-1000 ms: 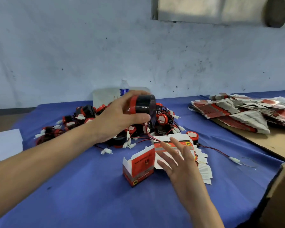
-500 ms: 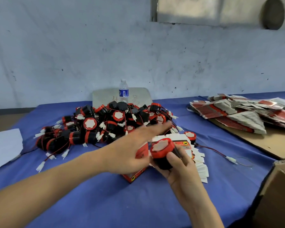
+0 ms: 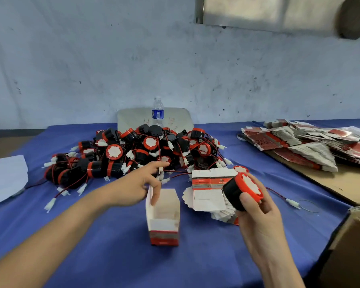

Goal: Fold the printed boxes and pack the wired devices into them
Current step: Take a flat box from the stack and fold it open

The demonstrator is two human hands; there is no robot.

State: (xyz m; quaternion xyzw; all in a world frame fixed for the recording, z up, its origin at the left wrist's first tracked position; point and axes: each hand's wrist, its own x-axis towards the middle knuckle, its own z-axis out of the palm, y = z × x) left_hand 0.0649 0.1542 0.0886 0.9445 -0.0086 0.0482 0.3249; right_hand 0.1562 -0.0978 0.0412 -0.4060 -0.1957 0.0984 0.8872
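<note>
right hand gripping a red-capped device just above the flat boxes, left hand fingers loose, touching the open box standing on the blue counter, device pile behind

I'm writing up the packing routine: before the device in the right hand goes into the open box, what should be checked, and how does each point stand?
1. Device held firmly by the right hand: ok.
2. Folded box open on top: ok.
3. Box steadied: the left hand touches its rear flap; ok.
4. Box inside free of other items: ok as far as visible.
5. Device's wire gathered: cannot tell, hidden by the hand.
6. Flat box stack clear of the box: ok.
</note>
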